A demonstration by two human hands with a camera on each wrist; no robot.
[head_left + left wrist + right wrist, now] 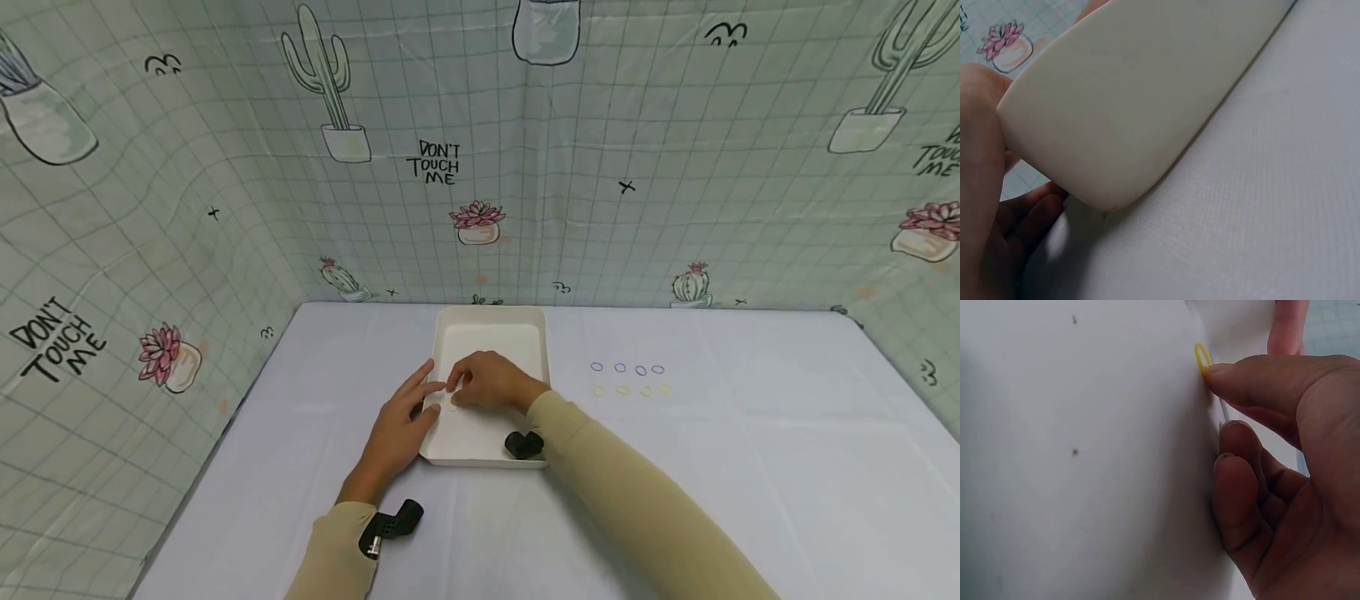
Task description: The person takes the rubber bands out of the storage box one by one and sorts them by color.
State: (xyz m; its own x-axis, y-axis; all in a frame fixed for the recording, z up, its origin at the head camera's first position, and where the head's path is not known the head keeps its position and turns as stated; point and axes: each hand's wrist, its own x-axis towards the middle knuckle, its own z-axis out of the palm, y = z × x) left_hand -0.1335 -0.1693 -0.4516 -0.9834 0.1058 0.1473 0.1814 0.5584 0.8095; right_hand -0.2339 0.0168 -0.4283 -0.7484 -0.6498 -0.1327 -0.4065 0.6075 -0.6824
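Tray [491, 333], white and shallow, is set on the bench [712, 467] near the far wall and is steadied at its left edge by the left hand [397, 429], whose fingers lie straight against the rim. Inside the tray, the right hand [487, 382] is curled, one fingertip [1213, 372] pressed to a small yellow ring [1201, 357] on the tray floor. It is judged that the ring is best handled with light pressure and the tray kept held. Blue rings [627, 367] and yellow rings [632, 389] lie in rows to the right.
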